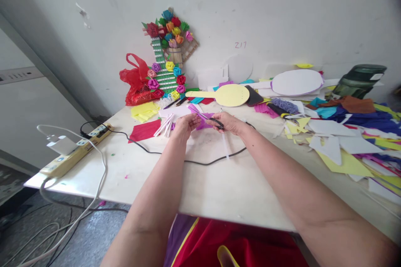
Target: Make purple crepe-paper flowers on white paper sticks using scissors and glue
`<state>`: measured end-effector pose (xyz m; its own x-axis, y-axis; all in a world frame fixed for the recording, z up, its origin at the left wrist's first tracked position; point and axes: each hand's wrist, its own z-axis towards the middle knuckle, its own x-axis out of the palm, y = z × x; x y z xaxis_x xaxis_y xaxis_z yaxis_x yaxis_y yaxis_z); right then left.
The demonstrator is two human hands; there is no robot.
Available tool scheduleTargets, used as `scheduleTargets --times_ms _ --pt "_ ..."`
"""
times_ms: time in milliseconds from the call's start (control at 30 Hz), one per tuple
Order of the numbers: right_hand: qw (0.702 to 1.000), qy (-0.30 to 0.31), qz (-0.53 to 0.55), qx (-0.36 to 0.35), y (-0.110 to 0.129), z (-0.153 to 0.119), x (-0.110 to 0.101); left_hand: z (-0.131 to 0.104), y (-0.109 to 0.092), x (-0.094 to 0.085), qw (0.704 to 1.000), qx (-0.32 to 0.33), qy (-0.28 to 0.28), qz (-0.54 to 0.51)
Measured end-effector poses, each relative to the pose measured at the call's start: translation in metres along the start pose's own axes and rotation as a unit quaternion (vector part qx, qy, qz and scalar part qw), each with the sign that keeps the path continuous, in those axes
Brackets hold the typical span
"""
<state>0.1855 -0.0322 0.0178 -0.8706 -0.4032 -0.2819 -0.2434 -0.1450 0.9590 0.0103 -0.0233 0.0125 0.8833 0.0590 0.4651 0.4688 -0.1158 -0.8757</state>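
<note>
We see both forearms stretched out from the near edge, converging over the middle of the tabletop. The left hand is raised a little off the surface, wrist slightly bent, its fingers pinched on the left edge of a magenta paper piece; that grip is clenched on the paper. The right hand comes in from the right with the palm turned down, its fingers through the black handles of the scissors, so its grip is closed around the scissors. The blades point left and far, lying across the magenta paper piece, which sits between the two hands just above the tabletop.

Just left of the left hand lies a bunch of white sticks, and beside them a red paper sheet. A black cable runs across the tabletop under the wrists. At the left edge sits a power strip with a white charger plugged in. Far against the wall stands a paper flower craft, with a red plastic bag to its left and a yellow paddle shape to its right. Coloured paper scraps cover the right side.
</note>
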Motion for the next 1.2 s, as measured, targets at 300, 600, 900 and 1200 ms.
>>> scheduleTargets --times_ms 300,600,900,1200 --pt "1.0 0.0 0.004 0.001 -0.0023 0.0018 -0.0004 -0.002 -0.0009 0.0009 1.0 0.001 -0.002 -0.002" --pt "1.0 0.002 0.009 0.004 0.0011 -0.0004 0.0006 -0.0013 -0.0006 0.001 1.0 0.003 0.001 0.002" --pt "1.0 0.008 0.016 0.006 0.002 -0.002 -0.0001 -0.0019 -0.002 0.0011 1.0 -0.011 -0.007 0.01" --pt "1.0 0.022 0.004 0.008 0.0052 -0.0049 -0.002 0.0023 -0.0024 -0.0036 0.999 0.003 -0.035 0.018"
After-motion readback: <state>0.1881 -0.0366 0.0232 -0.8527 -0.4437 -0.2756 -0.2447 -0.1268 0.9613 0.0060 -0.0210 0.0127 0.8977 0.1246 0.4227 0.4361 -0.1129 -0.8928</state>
